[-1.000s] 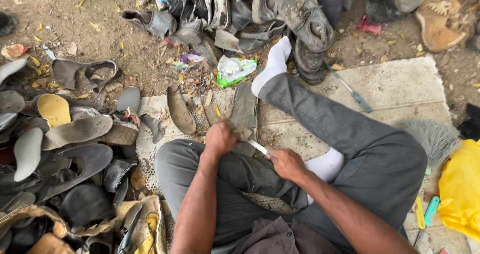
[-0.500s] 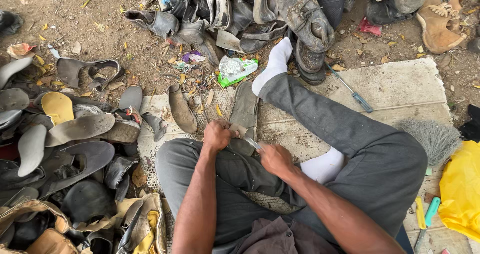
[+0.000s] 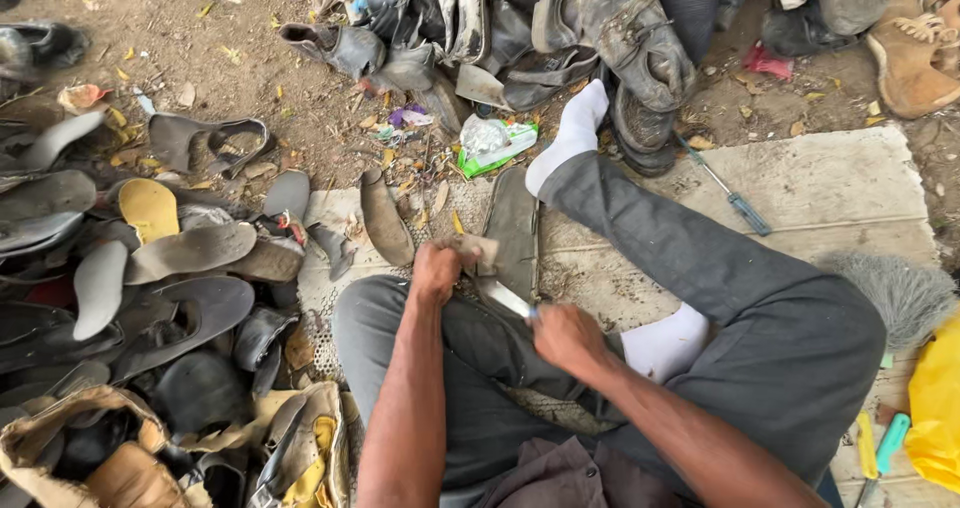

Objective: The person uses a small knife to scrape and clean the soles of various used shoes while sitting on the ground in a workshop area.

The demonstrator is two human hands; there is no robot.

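A: Your hands?
B: R hand (image 3: 568, 336) fisted on knife (image 3: 508, 299), L hand (image 3: 438, 269) pinching the sole piece (image 3: 482, 252), both over your lap.
A: Room around you?
B: Soles pile (image 3: 150, 268) tight at L; mat edge (image 3: 850, 168) and screwdriver (image 3: 728, 194) farther R.

I see bare dirt ground (image 3: 230, 58) strewn with dry leaves, a pale mat (image 3: 840, 183) laid over it, heaps of worn shoes (image 3: 560, 18) and soles (image 3: 130, 278) all around, flat daylight.
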